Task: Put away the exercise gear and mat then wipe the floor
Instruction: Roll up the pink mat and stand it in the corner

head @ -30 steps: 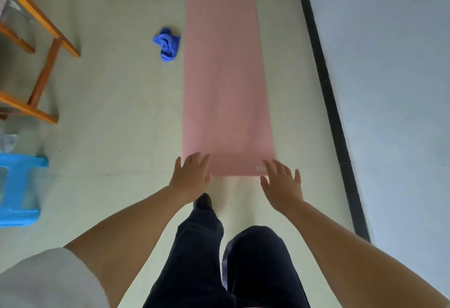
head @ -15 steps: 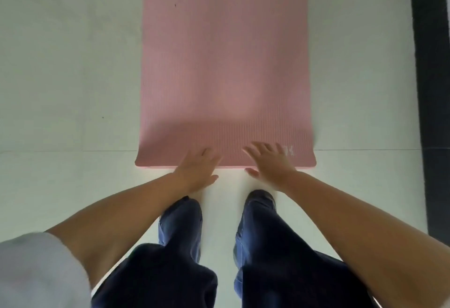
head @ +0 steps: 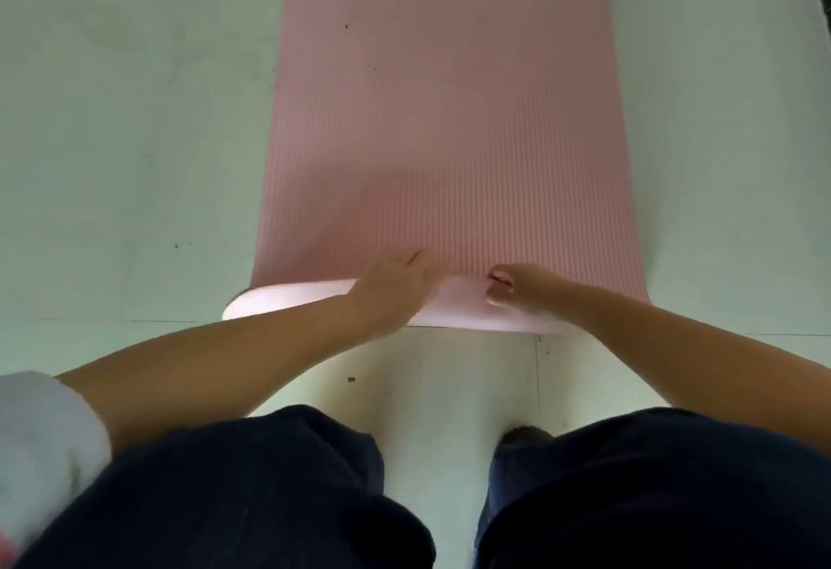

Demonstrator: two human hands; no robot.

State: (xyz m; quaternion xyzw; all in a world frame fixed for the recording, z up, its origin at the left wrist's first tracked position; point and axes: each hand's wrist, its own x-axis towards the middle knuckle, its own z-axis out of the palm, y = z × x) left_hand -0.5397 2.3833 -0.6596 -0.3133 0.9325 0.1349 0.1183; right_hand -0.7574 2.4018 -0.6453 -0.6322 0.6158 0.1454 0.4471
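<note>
Rolling: near end of the ribbed pink foam exercise mat [head: 445,118], curled over on the pale floor [head: 135,118].
Left hand [head: 395,280]: fingers curled round the roll.
Right hand [head: 524,294]: grips the roll too.

mat [head: 443,118] — pink, fine ribbed stripes | floor [head: 135,118] — pale grey-green, dark specks | trousers [head: 252,492] — dark navy

A pink ribbed mat [head: 445,118] lies flat along the pale floor [head: 112,118], running away from the viewer. Its near end is curled up and over into the start of a roll, showing a smooth, lighter underside.
</note>
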